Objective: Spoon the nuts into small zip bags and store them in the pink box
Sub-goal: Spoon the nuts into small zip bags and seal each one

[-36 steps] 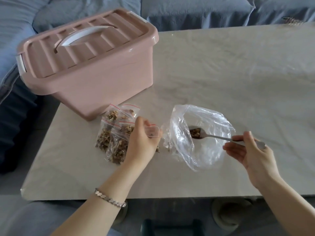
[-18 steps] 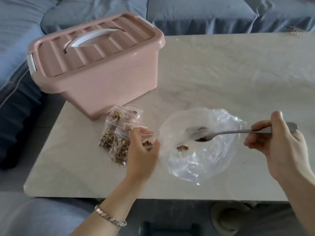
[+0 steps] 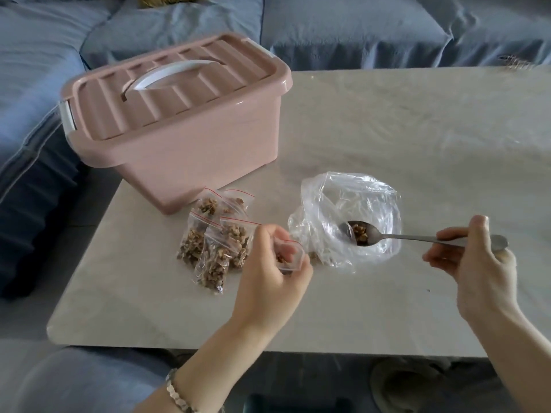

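Metal spoon in right hand, zip bag in left hand

The box, at ten o'clock on the table, is pale pink with a ribbed lid; its handle is white. The table is beige with marble veins. The filled zip bags, at eight o'clock, are clear with a red line, as is the single zip bag at six. The nuts are brown, the spoon silver-grey, the sofa at twelve o'clock grey-blue.
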Available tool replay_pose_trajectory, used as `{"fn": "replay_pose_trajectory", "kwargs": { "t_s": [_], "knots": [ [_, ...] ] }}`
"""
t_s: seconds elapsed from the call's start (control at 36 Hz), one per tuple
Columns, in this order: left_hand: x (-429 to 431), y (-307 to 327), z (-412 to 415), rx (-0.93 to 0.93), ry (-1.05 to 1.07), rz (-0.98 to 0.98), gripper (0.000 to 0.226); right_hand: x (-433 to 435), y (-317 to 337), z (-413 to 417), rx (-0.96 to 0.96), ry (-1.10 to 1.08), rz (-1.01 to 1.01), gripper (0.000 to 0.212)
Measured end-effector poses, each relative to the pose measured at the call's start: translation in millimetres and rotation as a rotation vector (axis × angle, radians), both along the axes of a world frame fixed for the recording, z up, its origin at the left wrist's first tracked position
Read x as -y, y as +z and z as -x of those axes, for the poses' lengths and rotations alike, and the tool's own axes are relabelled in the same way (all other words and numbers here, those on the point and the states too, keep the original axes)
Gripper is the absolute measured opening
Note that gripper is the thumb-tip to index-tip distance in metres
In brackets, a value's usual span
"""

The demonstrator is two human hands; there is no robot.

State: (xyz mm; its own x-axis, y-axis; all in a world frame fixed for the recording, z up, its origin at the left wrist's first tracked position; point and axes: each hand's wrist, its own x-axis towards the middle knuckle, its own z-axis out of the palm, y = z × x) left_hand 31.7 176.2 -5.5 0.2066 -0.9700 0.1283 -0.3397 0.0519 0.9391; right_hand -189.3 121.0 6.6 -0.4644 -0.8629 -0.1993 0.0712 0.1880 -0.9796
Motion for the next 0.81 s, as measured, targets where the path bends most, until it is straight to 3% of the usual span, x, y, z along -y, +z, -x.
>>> {"fn": "replay_pose_trajectory", "kwargs": {
  "t_s": [0.17, 0.36, 0.58, 0.69, 0.81],
  "knots": [
    [11, -5, 1, 0.059, -0.031, -0.15, 0.026, 0, 23, 9, 0.057, -0.054, 0.12, 0.046],
    [22, -26, 0, 0.199, -0.013, -0.067, 0.031, 1, 53, -17, -0.034, 0.124, 0.166, 0.047],
    [22, -36, 3, 0.241, 0.003, 0.005, 0.042, -14, 59, -57, -0.38, 0.444, 0.263, 0.048],
    [23, -40, 3, 0.221, 0.017, 0.011, 0.044, -20, 58, -68, -0.672, 0.606, 0.414, 0.047],
    [23, -42, 3, 0.23, 0.006, 0.043, 0.042, -24, 57, -69, -0.92, 0.701, 0.628, 0.064]
  ]
}}
